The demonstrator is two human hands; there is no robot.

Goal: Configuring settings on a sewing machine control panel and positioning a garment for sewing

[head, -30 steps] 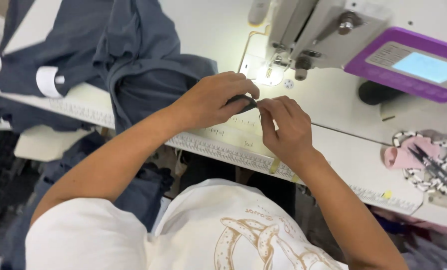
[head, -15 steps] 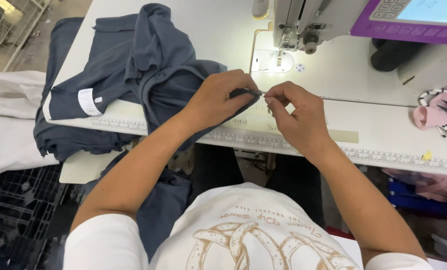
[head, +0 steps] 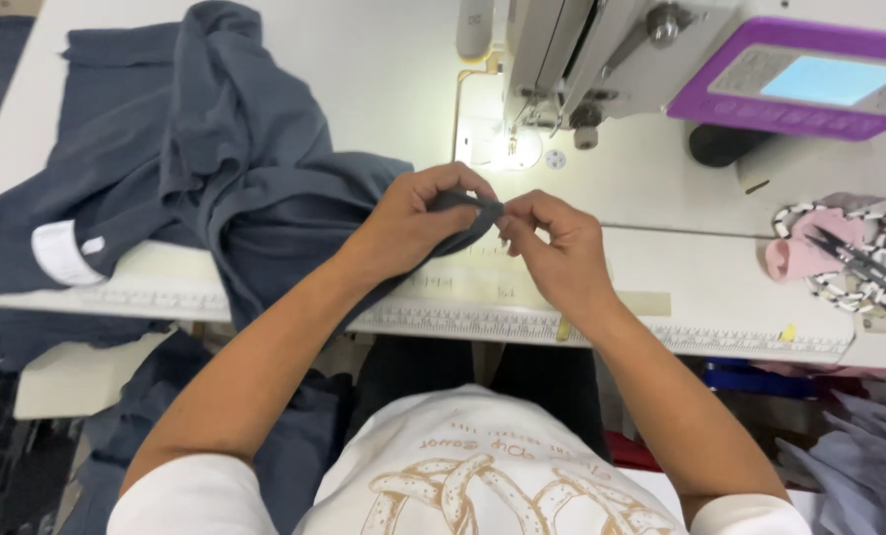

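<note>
A slate-blue garment (head: 215, 168) lies bunched over the left half of the white sewing table (head: 384, 59), one end trailing off the front edge. My left hand (head: 418, 218) pinches a narrow edge of that fabric near the table's front. My right hand (head: 552, 243) meets it fingertip to fingertip, pinching the same fabric edge. Both hands sit just in front of the sewing machine's lit needle area (head: 514, 149). A white label (head: 58, 251) shows on the garment at the far left.
The white sewing machine (head: 602, 50) with a purple control panel (head: 810, 79) stands at the back right. Small snips (head: 859, 260) rest on a pink and patterned cloth pad at the right. A measuring tape strip (head: 661, 332) runs along the table's front edge. More blue fabric hangs below left.
The view has shifted and closed in on the table. Both hands stay together on the fabric edge, now slightly nearer the needle area; the grip looks unchanged.
</note>
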